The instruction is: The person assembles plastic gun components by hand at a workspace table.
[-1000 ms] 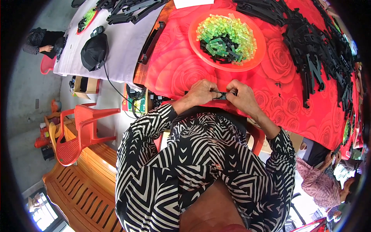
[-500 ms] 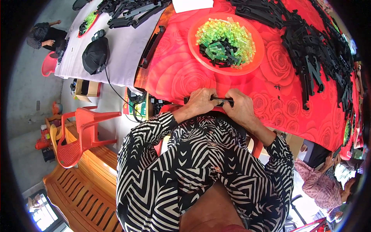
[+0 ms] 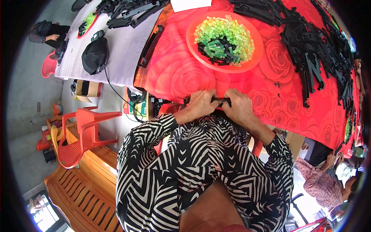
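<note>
Both my hands grip one black plastic strip (image 3: pixel 221 99) at the near edge of the red table. My left hand (image 3: pixel 201 103) is closed round its left part, and a dark end sticks out beyond the knuckles. My right hand (image 3: pixel 238 105) is closed on the right part, thumb toward the left one. Much of the strip is hidden by my fingers. Beyond my hands stands a red round plate (image 3: pixel 192 52) holding small yellow-green clear pieces (image 3: pixel 228 29) and small black pieces (image 3: pixel 219 58).
Long black plastic strips (image 3: pixel 324 50) lie heaped at the right and more (image 3: pixel 133 13) at the far left. A black cap (image 3: pixel 94 56) lies on the pale cloth. Red chair (image 3: pixel 83 133) and wooden bench (image 3: pixel 83 193) stand left; other people (image 3: pixel 319 179) are right and far left.
My hands stay closed on the black strip and have barely moved. The whole view has shifted very slightly.
</note>
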A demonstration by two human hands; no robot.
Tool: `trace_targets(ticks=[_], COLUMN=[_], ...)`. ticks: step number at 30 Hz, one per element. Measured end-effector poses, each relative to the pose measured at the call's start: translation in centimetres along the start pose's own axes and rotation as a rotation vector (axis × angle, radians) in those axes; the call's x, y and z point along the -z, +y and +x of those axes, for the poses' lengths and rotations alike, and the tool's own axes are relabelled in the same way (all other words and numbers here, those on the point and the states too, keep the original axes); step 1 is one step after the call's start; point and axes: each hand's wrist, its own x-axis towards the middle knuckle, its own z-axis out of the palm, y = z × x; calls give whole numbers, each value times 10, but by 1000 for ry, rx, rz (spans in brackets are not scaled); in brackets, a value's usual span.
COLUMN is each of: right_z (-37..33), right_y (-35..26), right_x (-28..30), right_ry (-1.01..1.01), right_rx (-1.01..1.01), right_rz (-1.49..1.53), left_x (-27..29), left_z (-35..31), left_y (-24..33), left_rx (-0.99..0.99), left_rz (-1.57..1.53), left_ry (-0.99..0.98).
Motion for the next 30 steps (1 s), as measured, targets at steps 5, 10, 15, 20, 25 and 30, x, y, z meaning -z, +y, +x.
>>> trace_targets(ticks=[5,10,15,20,25,30], right_z=[12,15,13,14,13,12], right_y=[13,20,26,27,27,19], right_x=[7,8,5,5,3,0], right_ry=[-277,-353,-354,-341,-321,-256], right_rx=[-148,-195,-203,-191,-203,-239], right_rz=[55,119,164,157,152,77], left_x=[2,1,-1,-1,-1,0], left_z=[4,9,11,13,13,11], left_y=[2,-1,-2,-4,-4,-1], left_rx=[20,17,12,-19,-13,-30], left_rz=[50,11,29,34,33,56], left_ry=[-5,-25,-18,-18,-30,-27])
